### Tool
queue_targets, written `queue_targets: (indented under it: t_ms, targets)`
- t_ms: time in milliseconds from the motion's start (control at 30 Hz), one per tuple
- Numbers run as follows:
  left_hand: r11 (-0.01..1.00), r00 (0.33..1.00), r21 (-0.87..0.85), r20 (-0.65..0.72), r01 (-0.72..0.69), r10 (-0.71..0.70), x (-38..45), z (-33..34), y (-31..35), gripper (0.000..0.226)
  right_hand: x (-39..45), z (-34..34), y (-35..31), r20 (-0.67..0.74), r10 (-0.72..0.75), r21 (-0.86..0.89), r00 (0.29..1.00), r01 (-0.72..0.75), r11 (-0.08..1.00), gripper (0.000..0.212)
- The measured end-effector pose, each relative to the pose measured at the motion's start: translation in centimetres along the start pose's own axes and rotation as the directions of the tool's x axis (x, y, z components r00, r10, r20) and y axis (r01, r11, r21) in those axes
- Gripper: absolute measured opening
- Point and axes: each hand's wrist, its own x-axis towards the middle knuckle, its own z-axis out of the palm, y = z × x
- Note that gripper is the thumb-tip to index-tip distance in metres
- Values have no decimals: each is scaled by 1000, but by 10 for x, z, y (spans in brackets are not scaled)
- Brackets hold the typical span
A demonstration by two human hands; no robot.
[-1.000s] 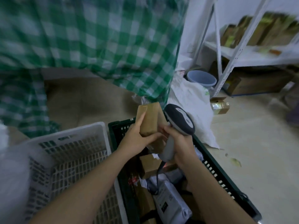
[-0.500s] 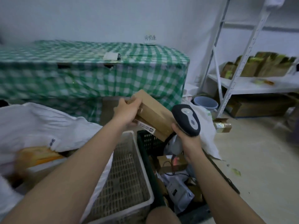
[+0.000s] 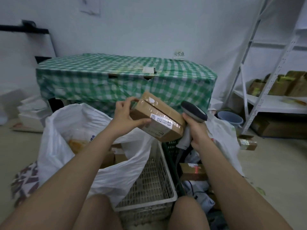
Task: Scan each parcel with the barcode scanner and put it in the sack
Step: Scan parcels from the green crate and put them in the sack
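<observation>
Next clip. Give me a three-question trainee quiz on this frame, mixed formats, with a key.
1. True or false: the left hand holds the cardboard parcel above the dark green crate's rim.
2. What does the right hand grip? A) tape roll B) barcode scanner C) blue bucket
3. Fill in: the open white sack lies to the ____ of the white basket.

Key: 1 true; 2 B; 3 left
</observation>
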Motion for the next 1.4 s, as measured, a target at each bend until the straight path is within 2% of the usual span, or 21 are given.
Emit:
queue_targets:
  t_ms: [67,133,233,367,467,567,633,700,833,967,1033,1100,1200,1233,1267,1333,1400]
  targets:
    - [999,1000,-36,3,14,-14,-4,-6,-1,85,-1,7,1,41,44,-47,998,-42,998,22]
    - [991,996,-106,49,84,-80,-7,-10,2,76,-2,11,2,71,73,-88,995,-67,994,35]
    - [987,991,-92,32,129,-126,-8,-13,-1,75,-5,13,3,100,65,-93,993,-55,994,45]
    - [938,959,-227,-47,261,-278,-10,-12,-11,74,-7,12,5,118,48,-24,992,-46,999,37]
    - [885,929,-353,-100,302,-357,-8,-10,-13,74,-8,13,9,103,19,-46,994,-14,999,39]
    - [836,913,-451,-99,314,-396,-5,-7,-16,72,-10,16,12,105,-4,-71,994,11,997,39]
    - [818,917,-480,-66,317,-394,-4,-6,-17,79,-10,18,12,110,-27,-61,994,34,998,35]
    - [819,931,-481,-16,313,-365,-6,-6,-19,88,-11,20,11,73,-67,-81,995,73,994,33]
    - [841,946,-436,109,321,-305,-8,-4,-25,83,-5,21,7,44,-84,-136,996,89,987,38]
    - [851,936,-405,39,334,-349,-6,-5,-28,82,0,16,8,-2,-72,-245,997,69,967,48]
    - [856,927,-386,-4,344,-375,-3,-10,-31,87,-1,12,9,-13,-105,-352,994,94,931,49]
    - [870,923,-345,-24,353,-384,1,-13,-36,90,-5,8,9,44,-132,-471,990,137,871,46]
    - [885,928,-302,-7,353,-373,5,-16,-41,88,-15,3,5,269,-85,-498,959,214,841,45]
    - [891,932,-292,5,348,-363,6,-17,-41,86,-17,0,4,353,-62,-550,934,261,794,45]
    - [897,936,-280,14,341,-351,7,-18,-41,85,-19,-1,2,420,-46,-635,906,330,699,42]
    - [913,945,-253,24,321,-326,11,-21,-42,83,-21,-3,-4,492,-31,-787,870,460,411,25]
    - [927,953,-225,29,299,-300,14,-22,-41,82,-23,-1,-12,533,-7,-842,846,532,91,12]
